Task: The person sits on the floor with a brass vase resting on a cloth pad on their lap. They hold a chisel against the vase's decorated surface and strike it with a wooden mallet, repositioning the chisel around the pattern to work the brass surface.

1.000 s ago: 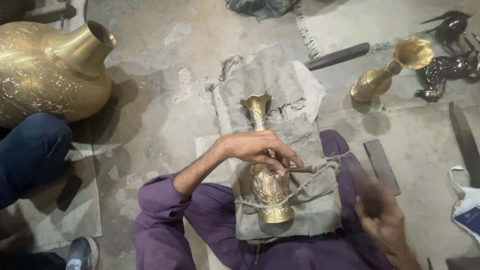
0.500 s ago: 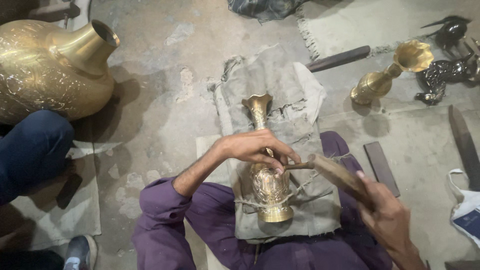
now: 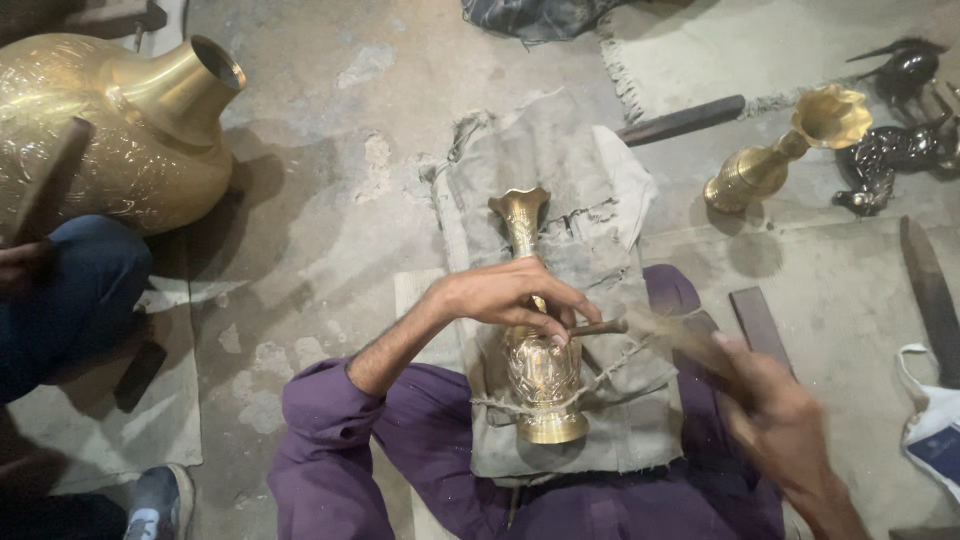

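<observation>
Right hand (image 3: 785,420) swung down, left hand (image 3: 510,297) steadying brass vase (image 3: 540,370)

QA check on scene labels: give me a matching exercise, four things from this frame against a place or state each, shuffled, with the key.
Things:
1. small brass vase
2. large brass pot
3. left hand
4. right hand

Places or states:
A. lying on its side at the left, beside a person in blue trousers
B. motion-blurred, gripping a wooden mallet
C. tied with cord onto a grey cloth pad on the lap
D. holding a thin punch tool against the vase

Pairs: 1-C, 2-A, 3-D, 4-B
</observation>
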Demonstrator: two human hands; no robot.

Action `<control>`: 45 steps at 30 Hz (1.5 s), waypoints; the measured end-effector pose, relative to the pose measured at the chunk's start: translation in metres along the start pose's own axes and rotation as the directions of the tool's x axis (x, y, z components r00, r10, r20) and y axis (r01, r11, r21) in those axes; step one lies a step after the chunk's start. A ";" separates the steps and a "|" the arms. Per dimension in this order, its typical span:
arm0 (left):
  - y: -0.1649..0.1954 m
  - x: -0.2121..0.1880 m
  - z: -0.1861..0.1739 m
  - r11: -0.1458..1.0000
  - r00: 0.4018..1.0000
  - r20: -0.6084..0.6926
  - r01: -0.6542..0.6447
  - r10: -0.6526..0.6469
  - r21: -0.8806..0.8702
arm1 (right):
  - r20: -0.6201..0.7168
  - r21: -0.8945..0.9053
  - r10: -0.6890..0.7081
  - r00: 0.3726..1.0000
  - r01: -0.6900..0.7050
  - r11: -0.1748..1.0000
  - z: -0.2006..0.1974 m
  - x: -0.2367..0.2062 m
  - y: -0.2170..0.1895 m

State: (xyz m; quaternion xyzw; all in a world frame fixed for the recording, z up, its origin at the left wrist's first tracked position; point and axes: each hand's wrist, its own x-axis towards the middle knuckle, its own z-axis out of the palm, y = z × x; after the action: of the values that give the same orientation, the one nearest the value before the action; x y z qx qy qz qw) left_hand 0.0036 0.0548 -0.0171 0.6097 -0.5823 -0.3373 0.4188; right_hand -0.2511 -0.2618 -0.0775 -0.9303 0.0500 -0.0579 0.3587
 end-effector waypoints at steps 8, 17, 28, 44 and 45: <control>-0.004 -0.008 0.005 0.997 0.996 -0.074 0.047 -0.051 -0.053 | 0.010 -0.131 -0.007 1.000 0.008 0.991 -0.002 0.020 0.003; 0.000 -0.015 0.007 0.995 0.989 -0.131 0.062 -0.071 -0.076 | 0.010 -0.215 -0.175 0.985 0.172 0.961 -0.017 0.046 -0.003; 0.003 -0.022 0.013 0.985 0.965 -0.211 0.131 -0.153 -0.114 | -0.024 0.189 -0.108 0.994 0.110 0.976 -0.017 0.062 -0.002; 0.007 -0.031 0.025 0.973 0.902 -0.380 0.143 -0.204 -0.183 | 0.075 0.285 -0.140 0.987 0.113 0.952 -0.034 0.104 -0.023; 0.008 -0.031 0.025 0.968 0.897 -0.385 0.145 -0.216 -0.204 | 0.150 0.471 -0.064 0.987 -0.014 0.882 -0.034 0.105 -0.023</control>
State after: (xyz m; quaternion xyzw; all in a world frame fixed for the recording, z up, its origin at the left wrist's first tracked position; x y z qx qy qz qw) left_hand -0.0256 0.0831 -0.0227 0.6797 -0.3929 -0.2900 0.5472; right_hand -0.1507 -0.2818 -0.0292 -0.8178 -0.0067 0.0024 0.5755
